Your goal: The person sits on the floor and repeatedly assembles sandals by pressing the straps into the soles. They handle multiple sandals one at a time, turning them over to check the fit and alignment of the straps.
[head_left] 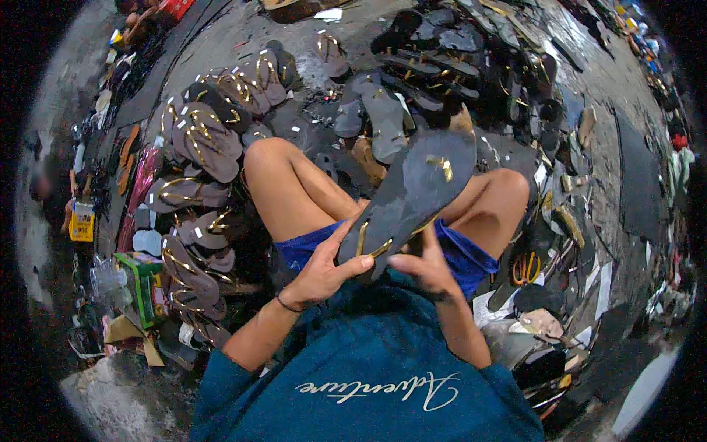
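Note:
A dark grey flip-flop (416, 177) is tilted up over my lap, its broad sole face toward me. Short gold strap ends poke through near its far end, and more gold strap (379, 249) shows at the near end. My left hand (324, 265) grips the near end, thumb pressed on the sole and fingers behind it. At the sole's near right edge is my right hand (431, 271), slightly blurred. Its thumb points left, apart from the raised fingers, whose tips are by a gold strap; contact is unclear.
Finished-looking flip-flops with gold straps (206, 140) are piled along the left. Dark soles (434, 66) lie heaped beyond my knees. Orange-handled scissors (526, 269) sit among scraps at right. A green box (140, 287) and a yellow box (82, 221) stand at left.

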Action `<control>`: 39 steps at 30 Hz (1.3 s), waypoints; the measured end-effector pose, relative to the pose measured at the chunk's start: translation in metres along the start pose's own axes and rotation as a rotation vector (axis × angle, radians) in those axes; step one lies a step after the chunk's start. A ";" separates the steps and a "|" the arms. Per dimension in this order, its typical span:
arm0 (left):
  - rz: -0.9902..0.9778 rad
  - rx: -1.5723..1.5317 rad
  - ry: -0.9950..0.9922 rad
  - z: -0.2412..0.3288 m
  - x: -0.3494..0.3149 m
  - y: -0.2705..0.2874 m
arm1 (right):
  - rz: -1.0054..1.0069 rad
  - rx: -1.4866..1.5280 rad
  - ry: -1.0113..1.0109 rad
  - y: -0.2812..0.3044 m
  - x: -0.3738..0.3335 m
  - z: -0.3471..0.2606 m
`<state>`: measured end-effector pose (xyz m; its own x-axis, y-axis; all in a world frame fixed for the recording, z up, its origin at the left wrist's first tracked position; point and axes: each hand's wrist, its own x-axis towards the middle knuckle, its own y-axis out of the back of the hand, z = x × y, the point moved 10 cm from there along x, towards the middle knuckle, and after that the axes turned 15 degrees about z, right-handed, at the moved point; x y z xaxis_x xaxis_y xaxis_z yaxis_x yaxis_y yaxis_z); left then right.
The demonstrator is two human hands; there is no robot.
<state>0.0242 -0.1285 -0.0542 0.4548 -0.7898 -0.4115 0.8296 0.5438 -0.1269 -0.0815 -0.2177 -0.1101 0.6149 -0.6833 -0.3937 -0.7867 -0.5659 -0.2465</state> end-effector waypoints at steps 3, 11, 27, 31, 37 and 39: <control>0.159 0.174 -0.026 -0.034 0.001 0.026 | 0.143 -0.088 -0.105 -0.012 0.002 0.055; 0.282 -0.138 0.207 -0.079 -0.003 0.042 | 0.192 -0.194 0.027 -0.015 0.009 0.076; -0.053 -0.868 0.004 0.040 0.127 -0.016 | 0.267 -0.429 0.483 -0.010 -0.007 -0.105; 0.226 -0.802 0.008 0.037 0.150 0.004 | 0.310 -0.521 0.410 0.011 -0.017 -0.104; -0.129 -1.045 -0.041 0.098 0.150 0.029 | 0.466 -0.541 0.339 0.074 0.004 -0.089; -0.379 -1.157 -0.062 0.106 0.137 0.000 | 0.649 -1.010 0.476 0.090 0.049 -0.061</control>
<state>0.1203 -0.2666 -0.0151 0.2873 -0.9483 -0.1345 0.1490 0.1830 -0.9718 -0.1189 -0.3296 -0.0978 0.2613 -0.9410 0.2152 -0.6859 -0.0241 0.7273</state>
